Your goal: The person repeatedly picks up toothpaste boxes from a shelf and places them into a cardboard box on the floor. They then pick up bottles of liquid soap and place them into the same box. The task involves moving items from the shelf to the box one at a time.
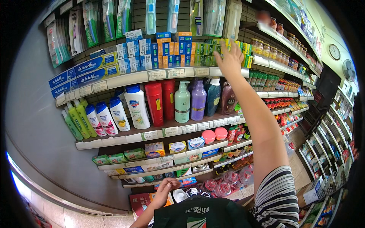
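Observation:
My right hand (230,60) is raised to the top shelf, fingers spread in front of stacked green and yellow toothpaste boxes (206,54). Its fingertips overlap the boxes; whether they press on them is hard to tell. Left of these stand blue and orange toothpaste boxes (168,52), then white and blue ones (133,54). My left hand (165,188) hangs low before my body with loosely bent fingers and nothing visible in it. Near it are a white cap (179,195) and a red carton (139,203).
Toothbrush packs (108,20) hang above the boxes. Below stand shampoo bottles (137,107) and pump bottles (182,102), then soap boxes (177,147). Large clear bottles with pink caps (222,189) are on the floor. Jars (265,50) line shelves at right; a grey panel (51,119) bounds the left.

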`<state>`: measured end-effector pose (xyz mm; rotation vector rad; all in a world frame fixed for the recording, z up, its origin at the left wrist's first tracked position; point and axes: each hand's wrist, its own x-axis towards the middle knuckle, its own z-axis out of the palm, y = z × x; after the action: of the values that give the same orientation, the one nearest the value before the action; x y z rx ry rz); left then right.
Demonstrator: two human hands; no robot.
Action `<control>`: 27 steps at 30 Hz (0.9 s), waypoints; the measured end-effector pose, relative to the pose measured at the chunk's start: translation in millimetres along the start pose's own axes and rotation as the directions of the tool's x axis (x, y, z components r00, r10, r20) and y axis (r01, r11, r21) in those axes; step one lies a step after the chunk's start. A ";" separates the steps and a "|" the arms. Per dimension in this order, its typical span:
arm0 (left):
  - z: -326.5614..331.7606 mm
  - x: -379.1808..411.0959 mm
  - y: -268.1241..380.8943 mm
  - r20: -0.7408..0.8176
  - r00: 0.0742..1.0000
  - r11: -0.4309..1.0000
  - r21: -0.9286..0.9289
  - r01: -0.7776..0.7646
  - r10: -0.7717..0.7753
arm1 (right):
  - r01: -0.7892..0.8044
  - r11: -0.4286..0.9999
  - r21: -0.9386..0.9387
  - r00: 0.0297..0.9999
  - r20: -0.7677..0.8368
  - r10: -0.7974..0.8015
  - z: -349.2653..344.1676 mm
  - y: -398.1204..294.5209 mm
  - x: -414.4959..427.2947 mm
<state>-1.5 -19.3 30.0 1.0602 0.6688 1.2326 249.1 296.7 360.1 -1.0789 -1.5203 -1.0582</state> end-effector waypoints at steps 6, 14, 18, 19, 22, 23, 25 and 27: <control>3.7 1.5 -2.0 -0.022 1.000 1.000 0.009 -0.010 0.010 | -0.419 0.907 -0.042 0.887 0.194 0.419 3.8 25.7 39.7; 2.7 -3.3 -4.9 0.006 1.000 0.998 -0.062 -0.005 0.005 | -0.418 0.898 -0.138 0.834 0.332 0.440 -2.0 28.0 53.7; 5.2 -6.5 -1.4 0.005 1.000 0.999 -0.046 0.001 -0.001 | -0.434 0.899 -0.062 0.823 0.379 0.424 -7.4 31.6 58.9; 4.0 -6.0 -4.5 0.005 1.000 0.999 -0.048 -0.002 0.003 | -0.434 0.900 -0.042 0.824 0.384 0.416 -9.3 32.9 60.0; 6.6 -8.2 -3.0 -0.005 1.000 1.000 -0.020 0.011 -0.011 | -0.458 0.889 0.013 0.852 0.292 0.435 -15.4 30.0 54.8; 7.1 -9.8 -1.3 -0.009 1.000 1.000 -0.005 0.020 -0.020 | -0.456 0.889 0.025 0.870 0.223 0.440 -16.7 29.0 52.2; 7.9 -11.5 -2.1 -0.017 0.999 0.999 -0.037 0.040 -0.040 | -0.447 0.894 0.037 0.893 0.082 0.443 -19.1 32.4 45.9; 7.6 -13.0 -1.2 -0.012 0.999 0.998 -0.038 0.048 -0.049 | -0.511 0.857 0.065 0.857 0.122 0.501 -19.8 32.3 44.0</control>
<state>2.4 -33.9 30.3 1.0003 0.6754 1.2066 277.8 291.1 410.2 -1.3835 -1.2418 -0.5632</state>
